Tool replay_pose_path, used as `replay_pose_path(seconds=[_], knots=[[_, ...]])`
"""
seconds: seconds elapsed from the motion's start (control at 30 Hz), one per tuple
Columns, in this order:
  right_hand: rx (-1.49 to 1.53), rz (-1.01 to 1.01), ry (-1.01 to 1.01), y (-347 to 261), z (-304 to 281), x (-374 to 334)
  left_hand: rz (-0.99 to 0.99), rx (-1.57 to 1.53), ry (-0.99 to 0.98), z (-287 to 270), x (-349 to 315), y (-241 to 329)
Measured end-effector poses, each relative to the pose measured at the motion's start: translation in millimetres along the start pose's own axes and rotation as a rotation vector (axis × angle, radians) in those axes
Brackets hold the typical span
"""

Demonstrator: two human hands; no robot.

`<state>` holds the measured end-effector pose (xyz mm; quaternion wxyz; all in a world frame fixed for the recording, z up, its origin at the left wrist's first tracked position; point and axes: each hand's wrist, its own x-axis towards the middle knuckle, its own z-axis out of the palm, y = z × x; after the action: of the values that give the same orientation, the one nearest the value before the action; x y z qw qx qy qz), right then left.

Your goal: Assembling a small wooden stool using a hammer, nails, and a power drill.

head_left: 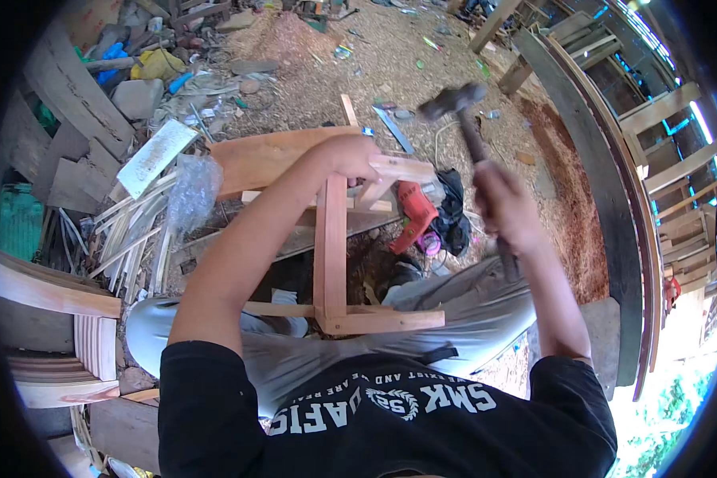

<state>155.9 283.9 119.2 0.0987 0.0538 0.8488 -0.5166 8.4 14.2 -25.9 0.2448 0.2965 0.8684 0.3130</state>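
A pale wooden frame [331,247] stands between my knees, made of an upright post with short rails at its top and bottom. My left hand [350,158] is closed around its upper corner, next to the top rail [405,169]; some fingers are hidden behind the wood. My right hand [506,209] grips a hammer [473,139] by the handle. The hammer is raised to the right of the frame, its dark head pointing away from me and apart from the wood.
Beyond the frame lie a wide board [251,159], a red power tool [414,213] and a black plastic bag [452,209]. Thin wood strips [139,239] and clear plastic wrap [193,193] are on the left. Finished-looking wooden pieces [95,346] stand near my left side. Shavings cover the ground.
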Motion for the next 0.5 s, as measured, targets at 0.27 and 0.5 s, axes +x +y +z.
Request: replay_pose_path(seconds=[0.27, 0.5], knots=[[0.129, -0.638, 0.339, -23.3, 17.2, 3.1, -0.057, 0.034, 0.016, -4.0, -13.9, 2.9], [-0.181, 0.108, -0.120, 33.4, 21.6, 11.6, 0.003, 0.028, -0.018, -1.3, -6.6, 8.6]])
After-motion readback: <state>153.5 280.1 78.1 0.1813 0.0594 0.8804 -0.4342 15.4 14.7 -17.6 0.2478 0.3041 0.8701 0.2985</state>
